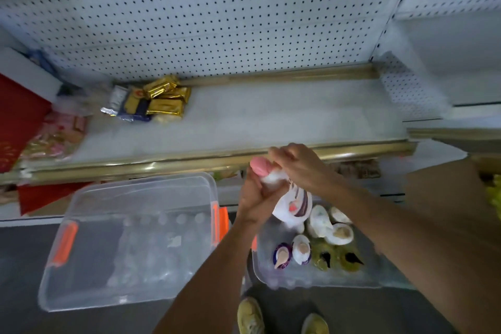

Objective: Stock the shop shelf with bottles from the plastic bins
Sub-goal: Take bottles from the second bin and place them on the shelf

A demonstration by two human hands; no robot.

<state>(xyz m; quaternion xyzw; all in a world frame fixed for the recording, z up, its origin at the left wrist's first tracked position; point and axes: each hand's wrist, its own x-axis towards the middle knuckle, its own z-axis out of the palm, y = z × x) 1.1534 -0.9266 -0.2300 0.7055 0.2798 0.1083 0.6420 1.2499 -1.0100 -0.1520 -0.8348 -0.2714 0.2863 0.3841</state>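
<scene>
Holding the pink-capped bottle (291,199) in both hands just below the shelf's front edge.

Head view: your left hand (256,198) wraps the bottle's neck under the cap and your right hand (301,164) closes over its shoulder from above, likely to steady it for the lift onto the shelf (271,116). It hangs tilted above the right bin (320,276), where more bottles stand; the left bin (127,241) looks emptied.
</scene>
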